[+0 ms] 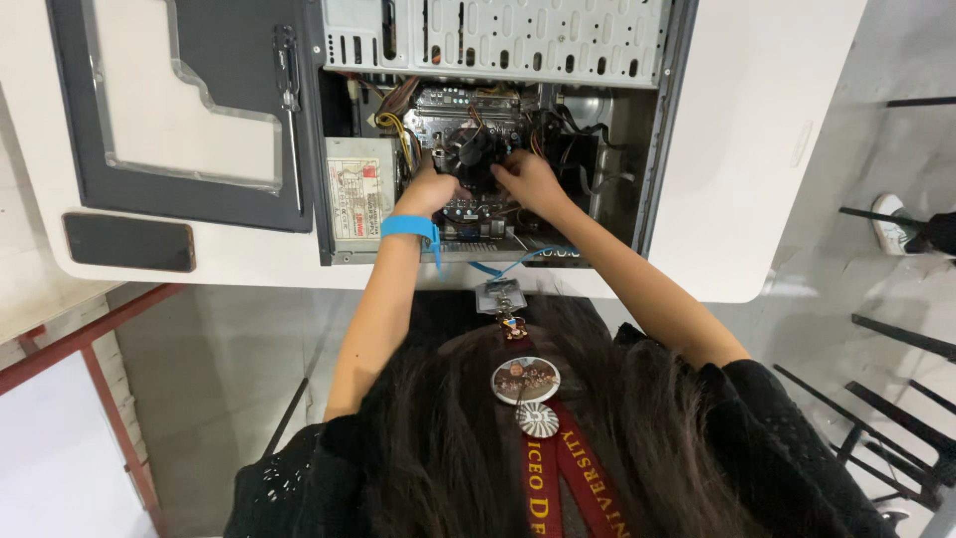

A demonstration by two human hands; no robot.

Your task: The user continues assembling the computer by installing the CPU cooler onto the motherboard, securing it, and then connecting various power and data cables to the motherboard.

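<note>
An opened desktop computer case (pixel 498 40) lies on a white table (pixel 757 149) with its inside facing up. In its middle sits a black cooler fan (pixel 472 147) on the circuit board, among coloured cables. My left hand (pixel 430 187), with a blue band on the wrist, grips the fan's left side. My right hand (pixel 528 179) holds the fan's right side. Fingertips of both hands are partly hidden by the fan and cables.
A dark side panel (pixel 189 110) lies left of the case with a screwdriver (pixel 290 100) on it. A dark phone (pixel 129 242) rests near the table's front left edge. A grey power supply (pixel 358 187) sits inside the case. Someone's shoe (pixel 889 221) shows at the right.
</note>
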